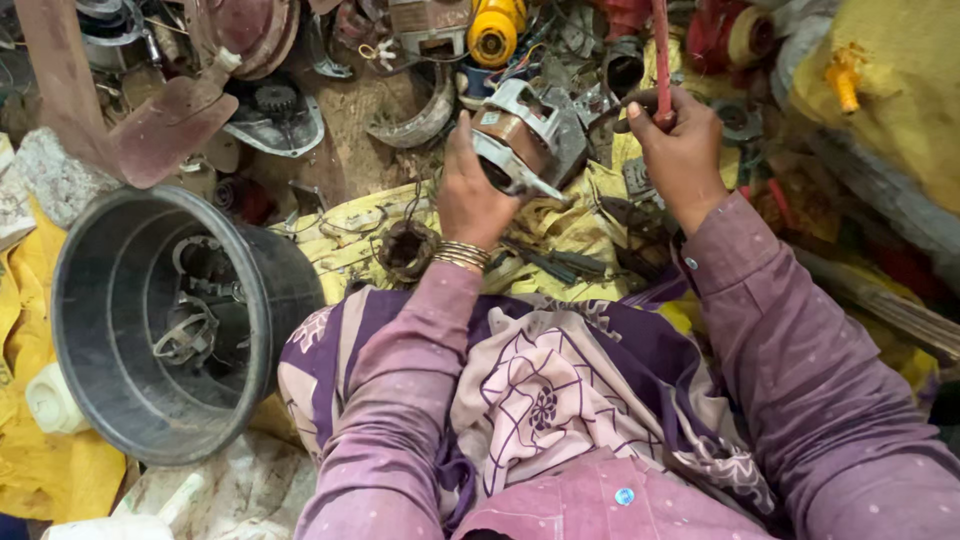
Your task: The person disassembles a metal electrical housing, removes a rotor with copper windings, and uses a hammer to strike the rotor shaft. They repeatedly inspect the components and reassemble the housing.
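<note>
My left hand (470, 195) grips a small electric motor (520, 135) with a grey metal frame and a copper-coloured core, holding it up over the yellow cloth (350, 225). My right hand (680, 150) is closed around the red handle of a tool (661, 55) that points up and away, just right of the motor. A dark metal piece near my right thumb reaches toward the motor. Gold bangles sit on my left wrist. Purple sleeves and a patterned purple cloth cover my lap.
A large black plastic tub (160, 320) holding metal parts stands at the left. A rusty wound coil (408, 248) lies by my left wrist. Scrap motors, gears and a yellow part (497, 30) are heaped at the back. Yellow sacking (890, 100) is at the right.
</note>
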